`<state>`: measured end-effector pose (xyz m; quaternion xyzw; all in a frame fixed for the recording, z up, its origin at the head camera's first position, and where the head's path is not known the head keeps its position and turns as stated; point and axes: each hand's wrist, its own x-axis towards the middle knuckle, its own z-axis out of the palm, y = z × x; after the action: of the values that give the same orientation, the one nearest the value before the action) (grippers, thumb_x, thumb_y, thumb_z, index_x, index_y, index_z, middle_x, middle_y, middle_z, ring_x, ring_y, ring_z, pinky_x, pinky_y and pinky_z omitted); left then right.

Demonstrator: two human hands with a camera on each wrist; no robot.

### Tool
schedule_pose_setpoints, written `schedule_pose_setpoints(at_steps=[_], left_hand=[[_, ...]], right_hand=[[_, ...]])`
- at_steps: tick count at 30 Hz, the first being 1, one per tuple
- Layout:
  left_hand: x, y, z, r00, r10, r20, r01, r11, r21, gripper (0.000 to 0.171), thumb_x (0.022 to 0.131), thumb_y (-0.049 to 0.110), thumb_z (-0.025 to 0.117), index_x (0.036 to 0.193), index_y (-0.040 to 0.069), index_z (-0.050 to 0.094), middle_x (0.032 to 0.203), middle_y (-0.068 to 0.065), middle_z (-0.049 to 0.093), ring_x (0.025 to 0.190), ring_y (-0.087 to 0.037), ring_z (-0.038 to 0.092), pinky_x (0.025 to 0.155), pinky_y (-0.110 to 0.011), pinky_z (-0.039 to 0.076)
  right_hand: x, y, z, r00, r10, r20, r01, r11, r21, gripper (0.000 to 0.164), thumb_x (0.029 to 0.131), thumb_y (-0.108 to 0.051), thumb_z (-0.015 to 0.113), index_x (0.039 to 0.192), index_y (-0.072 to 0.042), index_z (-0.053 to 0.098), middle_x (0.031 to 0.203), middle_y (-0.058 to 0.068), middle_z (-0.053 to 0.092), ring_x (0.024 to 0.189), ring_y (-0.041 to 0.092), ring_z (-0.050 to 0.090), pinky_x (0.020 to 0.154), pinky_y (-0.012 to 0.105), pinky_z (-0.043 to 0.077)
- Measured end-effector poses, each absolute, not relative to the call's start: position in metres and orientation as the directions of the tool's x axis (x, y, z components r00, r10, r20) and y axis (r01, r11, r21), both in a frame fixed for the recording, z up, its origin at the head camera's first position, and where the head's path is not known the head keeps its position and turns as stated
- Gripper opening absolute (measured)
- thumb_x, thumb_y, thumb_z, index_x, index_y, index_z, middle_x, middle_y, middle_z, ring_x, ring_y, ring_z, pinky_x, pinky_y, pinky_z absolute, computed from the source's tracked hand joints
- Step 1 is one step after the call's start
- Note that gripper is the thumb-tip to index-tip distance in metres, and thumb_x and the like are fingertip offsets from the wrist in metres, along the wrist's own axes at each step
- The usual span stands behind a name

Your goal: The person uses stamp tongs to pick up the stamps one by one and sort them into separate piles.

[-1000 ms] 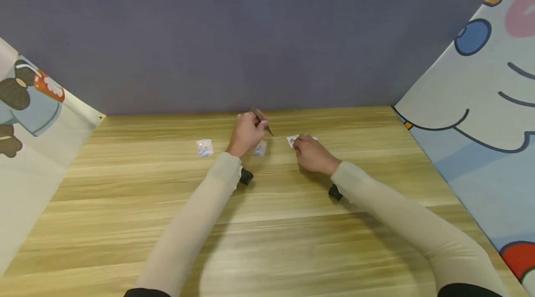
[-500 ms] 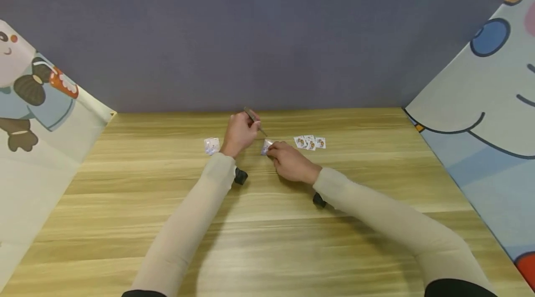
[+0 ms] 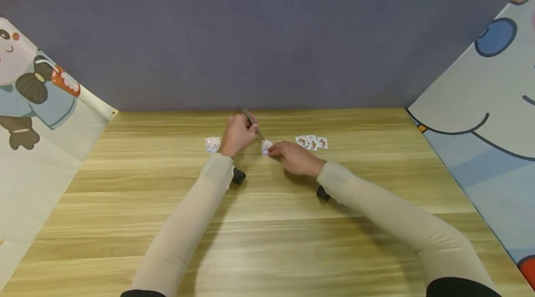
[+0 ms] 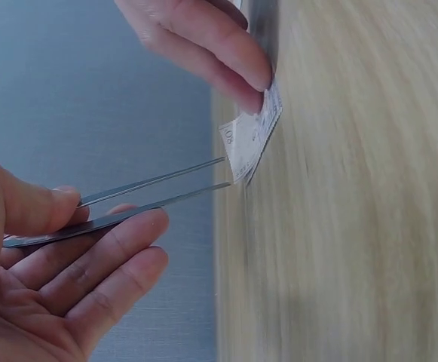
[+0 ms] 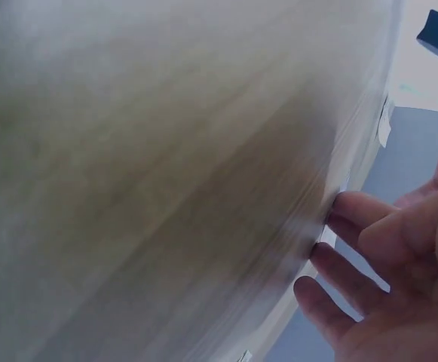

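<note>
My left hand (image 3: 239, 133) grips tweezers (image 4: 151, 197) between thumb and fingers. In the left wrist view their two tips stand slightly apart, close to the edge of a small printed paper square (image 4: 243, 143). My right hand (image 3: 298, 158) pinches the near right part of that square at its fingertips; in the left wrist view the paper looks bent up from the table. Fingers hide part of it. Right of this hand lie several small printed picture squares (image 3: 312, 142), overlapping in a row. Left of my left hand sits a small pile of pale squares (image 3: 212, 144).
The wooden table (image 3: 267, 241) ends at a grey-blue panel (image 3: 267, 37) behind the hands. Cartoon-printed panels (image 3: 505, 116) flank it on both sides. A black wrist device (image 3: 239, 176) is under the left sleeve.
My right hand has left the row of picture squares and moved left to the middle paper square. The tweezers' tips have come down to that paper's far edge. The head view has shifted slightly.
</note>
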<state>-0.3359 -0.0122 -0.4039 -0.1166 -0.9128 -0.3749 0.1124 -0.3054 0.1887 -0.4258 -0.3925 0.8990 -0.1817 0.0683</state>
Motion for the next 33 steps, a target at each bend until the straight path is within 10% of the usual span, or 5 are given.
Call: schedule_pose_setpoints(at_steps=[33], left_hand=[[-0.3356,-0.003,-0.3997,-0.964,0.151,0.218,0.261,0.691,0.674,0.006,0.09,0.006,0.061,0.09,0.007,0.066,0.085,-0.006,0.067,0.075,-0.018,0.064,0.066,-0.03,0.052]], right_hand=[[-0.3028,0.191,-0.4285,-0.691,-0.722,0.019,-0.675,0.636,-0.375,0.046,0.087,0.01,0.041,0.128,-0.001,0.057,0.134,0.01,0.052,0.126,0.027,0.044,0.107,0.038,0.031]])
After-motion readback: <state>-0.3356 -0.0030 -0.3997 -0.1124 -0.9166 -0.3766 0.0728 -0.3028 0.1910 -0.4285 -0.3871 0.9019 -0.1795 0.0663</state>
